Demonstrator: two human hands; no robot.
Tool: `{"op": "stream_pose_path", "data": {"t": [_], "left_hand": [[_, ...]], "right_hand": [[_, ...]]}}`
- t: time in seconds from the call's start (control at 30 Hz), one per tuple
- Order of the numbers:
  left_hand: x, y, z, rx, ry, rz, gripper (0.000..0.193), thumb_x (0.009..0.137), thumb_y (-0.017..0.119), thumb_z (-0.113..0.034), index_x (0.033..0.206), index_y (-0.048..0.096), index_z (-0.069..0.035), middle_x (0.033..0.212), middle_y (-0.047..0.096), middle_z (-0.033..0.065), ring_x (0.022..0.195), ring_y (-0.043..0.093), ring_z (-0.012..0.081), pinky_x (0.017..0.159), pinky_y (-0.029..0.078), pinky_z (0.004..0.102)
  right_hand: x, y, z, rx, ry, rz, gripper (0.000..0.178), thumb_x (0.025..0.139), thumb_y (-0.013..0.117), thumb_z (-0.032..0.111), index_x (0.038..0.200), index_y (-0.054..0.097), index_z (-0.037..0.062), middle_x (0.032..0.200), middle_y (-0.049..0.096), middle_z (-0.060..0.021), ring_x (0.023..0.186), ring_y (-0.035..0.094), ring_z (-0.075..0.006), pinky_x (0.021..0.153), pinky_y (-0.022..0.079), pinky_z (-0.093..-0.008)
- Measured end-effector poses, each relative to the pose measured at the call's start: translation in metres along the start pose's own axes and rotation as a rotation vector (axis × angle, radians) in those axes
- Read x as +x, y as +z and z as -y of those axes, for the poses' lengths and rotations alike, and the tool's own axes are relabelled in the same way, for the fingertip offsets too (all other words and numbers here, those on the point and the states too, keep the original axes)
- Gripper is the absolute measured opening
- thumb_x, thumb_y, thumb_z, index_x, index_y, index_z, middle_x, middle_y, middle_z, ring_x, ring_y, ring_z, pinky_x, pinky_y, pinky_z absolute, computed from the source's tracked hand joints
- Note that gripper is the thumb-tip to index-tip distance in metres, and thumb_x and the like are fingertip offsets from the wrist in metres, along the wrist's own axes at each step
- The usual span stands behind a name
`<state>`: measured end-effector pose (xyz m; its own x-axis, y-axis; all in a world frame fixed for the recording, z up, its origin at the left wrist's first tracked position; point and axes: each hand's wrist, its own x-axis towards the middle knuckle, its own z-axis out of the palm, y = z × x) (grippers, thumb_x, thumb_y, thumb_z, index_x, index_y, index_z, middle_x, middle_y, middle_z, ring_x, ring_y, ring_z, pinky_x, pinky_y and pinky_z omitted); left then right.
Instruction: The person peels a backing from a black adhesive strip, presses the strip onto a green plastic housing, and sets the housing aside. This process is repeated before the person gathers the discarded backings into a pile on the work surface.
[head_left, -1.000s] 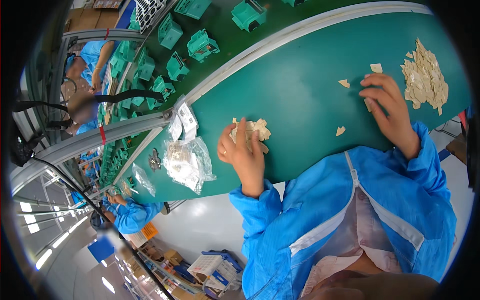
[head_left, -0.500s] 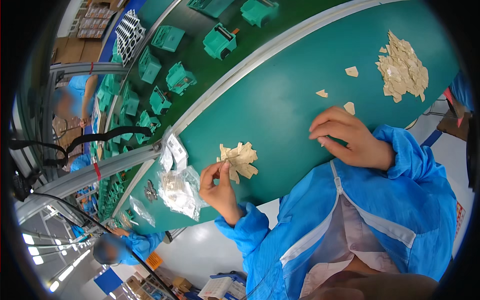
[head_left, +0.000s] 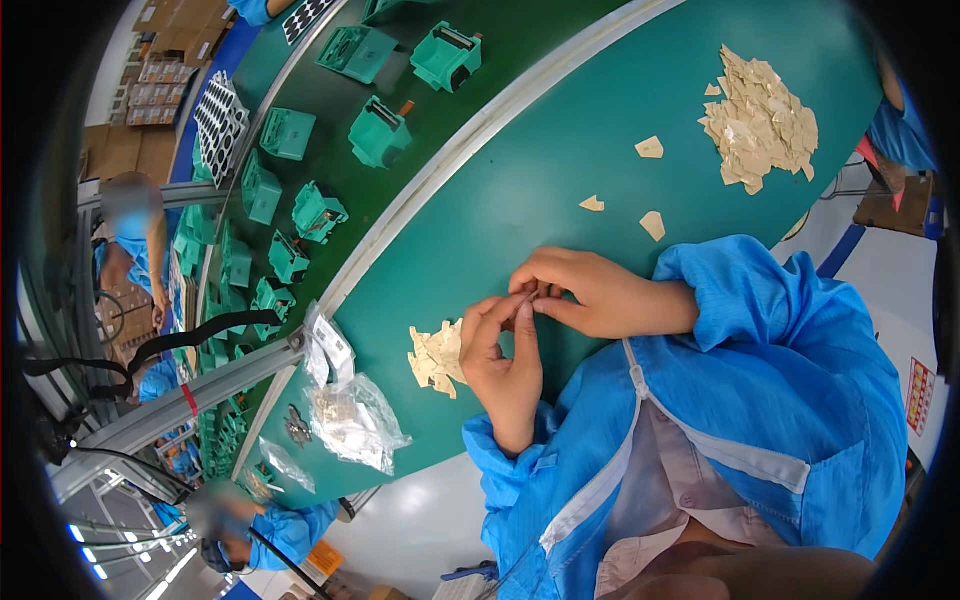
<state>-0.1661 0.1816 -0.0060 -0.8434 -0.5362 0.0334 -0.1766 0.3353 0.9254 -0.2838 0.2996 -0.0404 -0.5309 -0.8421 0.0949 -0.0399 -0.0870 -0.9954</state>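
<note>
My left hand [head_left: 503, 365] and my right hand [head_left: 600, 293] meet over the green tabletop, fingertips touching. Both are closed in a pinch on something small and dark between them, mostly hidden by the fingers. Just left of my left hand lies a small pile of beige flat pieces [head_left: 436, 358], partly covered by that hand. Beyond my right hand lie three loose beige pieces, one of them [head_left: 653, 226] nearest to it. A larger heap of the same pieces [head_left: 762, 125] sits at the far right.
Clear plastic bags [head_left: 352, 420] and a little cluster of dark metal parts [head_left: 297, 426] lie at the table's left end. Past a metal rail [head_left: 440, 190], green plastic housings [head_left: 380, 135] stand on a line. A metal frame post [head_left: 235, 362] crosses at left. Other people work nearby.
My left hand has left the small beige pile and moved right. My right hand has come left to meet it, and the fingertips now touch. The view has shifted a little.
</note>
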Motion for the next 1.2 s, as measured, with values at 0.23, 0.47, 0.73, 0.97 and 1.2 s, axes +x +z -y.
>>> {"op": "stream_pose_path", "data": {"t": [0.23, 0.47, 0.73, 0.97, 1.2], "left_hand": [[-0.012, -0.023, 0.007, 0.26, 0.042, -0.101, 0.01, 0.093, 0.064, 0.001, 0.101, 0.069, 0.001, 0.1, 0.062, 0.0079, 0.086, 0.061, 0.0132, 0.074, 0.05, 0.0253], [-0.017, -0.039, 0.007, -0.087, -0.151, -0.309, 0.017, 0.094, 0.064, 0.0, 0.11, 0.064, 0.005, 0.097, 0.069, 0.0109, 0.087, 0.066, 0.0144, 0.076, 0.052, 0.0249], [-0.012, -0.011, -0.002, -0.462, -0.265, -0.077, 0.019, 0.09, 0.067, 0.008, 0.109, 0.065, 0.004, 0.097, 0.068, 0.0086, 0.084, 0.065, 0.0121, 0.076, 0.052, 0.0223], [-0.011, 0.006, -0.003, -0.534, -0.24, -0.002, 0.016, 0.089, 0.067, 0.008, 0.104, 0.067, 0.005, 0.101, 0.066, 0.0087, 0.085, 0.066, 0.0136, 0.075, 0.053, 0.0238], [-0.01, 0.015, -0.005, -0.149, -0.025, -0.032, 0.016, 0.087, 0.07, 0.008, 0.103, 0.07, 0.005, 0.101, 0.065, 0.0081, 0.079, 0.061, 0.011, 0.07, 0.05, 0.0222]], "right_hand": [[0.011, 0.018, -0.006, 0.004, 0.023, 0.101, 0.017, 0.091, 0.06, -0.001, 0.107, 0.061, 0.0022, 0.101, 0.061, -0.0109, 0.088, 0.064, -0.0216, 0.076, 0.053, -0.032], [0.01, 0.015, 0.008, -0.111, -0.034, 0.013, 0.013, 0.091, 0.06, 0.004, 0.103, 0.062, 0.0036, 0.099, 0.062, -0.011, 0.087, 0.063, -0.0291, 0.073, 0.051, -0.0387], [-0.001, -0.005, 0.029, -0.447, -0.411, -0.151, 0.014, 0.083, 0.07, 0.005, 0.096, 0.065, 0.0043, 0.097, 0.06, -0.0086, 0.087, 0.058, -0.0273, 0.075, 0.048, -0.0377], [-0.012, -0.013, 0.025, -0.62, -0.394, -0.158, 0.012, 0.083, 0.068, 0.009, 0.094, 0.064, 0.0053, 0.094, 0.059, -0.0069, 0.083, 0.058, -0.0249, 0.075, 0.046, -0.0355], [-0.015, -0.015, 0.021, -0.653, -0.356, -0.157, 0.012, 0.081, 0.069, 0.008, 0.091, 0.062, 0.0055, 0.089, 0.058, -0.0065, 0.081, 0.058, -0.0254, 0.072, 0.046, -0.0373]]}}
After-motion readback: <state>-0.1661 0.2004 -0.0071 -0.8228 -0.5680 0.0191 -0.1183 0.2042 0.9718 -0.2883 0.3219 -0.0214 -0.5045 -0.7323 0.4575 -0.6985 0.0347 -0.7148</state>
